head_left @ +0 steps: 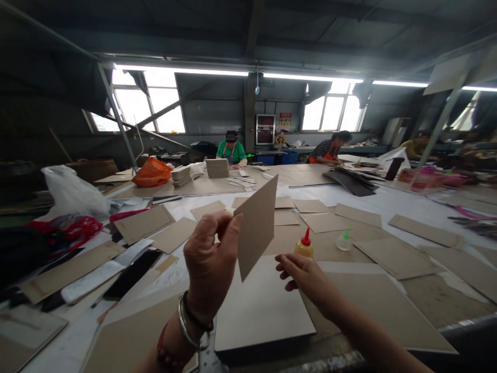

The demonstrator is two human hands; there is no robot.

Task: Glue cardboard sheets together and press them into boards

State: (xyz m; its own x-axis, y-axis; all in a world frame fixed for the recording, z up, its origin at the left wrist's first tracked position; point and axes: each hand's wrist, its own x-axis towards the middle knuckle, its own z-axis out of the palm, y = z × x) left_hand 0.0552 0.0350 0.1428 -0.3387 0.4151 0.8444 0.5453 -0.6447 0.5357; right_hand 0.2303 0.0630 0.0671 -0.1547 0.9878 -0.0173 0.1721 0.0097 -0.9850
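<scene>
The left hand point(209, 264) is raised in front of the camera, thumb and fingers pinched together on the lower left edge of a flat grey rectangular piece of cardboard point(256, 228). The card stands tilted in the air above the table, its far corner pointing up and to the right. The right hand point(305, 274) holds nothing, with its fingers loosely spread and slightly curled. It hovers just in front of a small yellow glue bottle with a red nozzle point(305, 247) — whether it touches the bottle cannot be told. Beneath both hands lies a larger pale grey board point(264, 311), flat on the white work table point(388, 204). A small clear bottle with a green cap point(344, 240) stands near the glue bottle, to its right. Brown cardboard sheets point(392, 256) lie scattered about — and at the table's far end a person in a green top point(232, 150) sits at work.
</scene>
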